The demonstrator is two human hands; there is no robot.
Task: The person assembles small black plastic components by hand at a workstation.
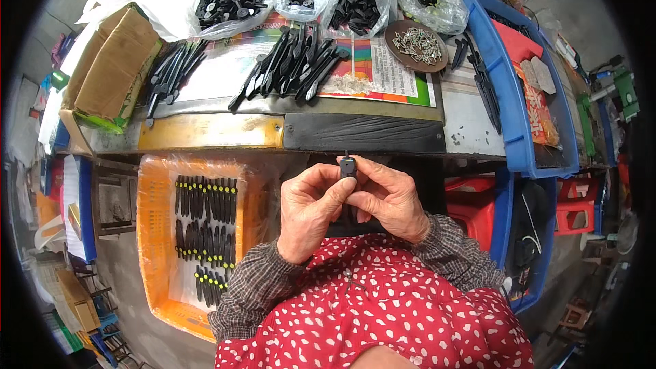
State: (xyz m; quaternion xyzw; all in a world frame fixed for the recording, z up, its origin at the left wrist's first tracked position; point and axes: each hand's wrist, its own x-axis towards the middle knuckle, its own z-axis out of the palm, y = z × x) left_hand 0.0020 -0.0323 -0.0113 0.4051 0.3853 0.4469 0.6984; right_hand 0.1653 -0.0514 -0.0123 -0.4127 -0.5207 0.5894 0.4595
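Both of my hands meet in front of my chest, just below the table edge, around a slim black plastic part with a squarish head (348, 167). My left hand (307, 205) pinches it, the thumb pressing just under the head. From the other side my right hand (391, 199) grips it between thumb and fingers. Most of its lower length is hidden by the fingers. On the table beyond lie a pile of long black plastic pieces (290, 65) and another bunch of black pieces (174, 72) to its left.
Clear bags of small black parts (355, 7) line the table's back. A brown dish (428, 66) holds small silver metal pieces. An orange crate (152, 246) at lower left contains rows of black pieces with yellow-green ends. A blue tray (517, 126) stands right, a cardboard box (113, 61) left.
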